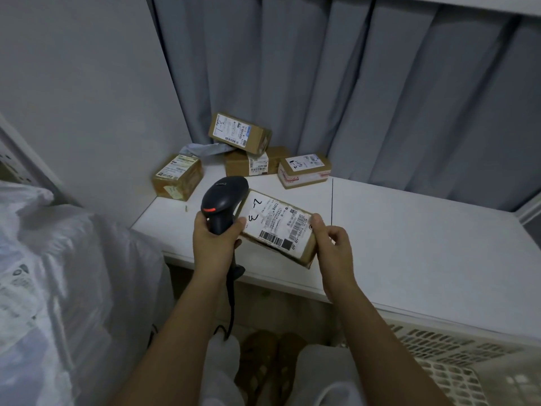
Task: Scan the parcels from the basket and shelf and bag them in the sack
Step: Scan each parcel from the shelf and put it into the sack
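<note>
**Q:** Which step does the figure show?

**A:** The scanning step, as I judge it. The left hand is wrapped around the grip of a black handheld scanner, whose head tips toward the held parcel. The right hand pinches the parcel's right end, thumb on the label face, remaining fingers curled beneath. The parcel is held just above the front of the white shelf, label upward, barcode toward the viewer.

**Q:** What does the next move call for?

**A:** Probably lining the scanner's window up with the barcode, since the scanner head now overlaps the label's far left corner and not the code. After a read, the parcel would go left into the white sack, which stands just beside the shelf edge.

**Q:** What else appears?

**A:** Four more cardboard parcels at the back of the shelf: one on the left, one tilted on top of a lower box, and one with red tape. A grey curtain hangs behind them. A perforated basket shows at lower right; its contents cannot be seen.

**Q:** Any obstruction?

**A:** The scanner's cable dangles below the left hand and could snag during the swing to the sack.
</note>
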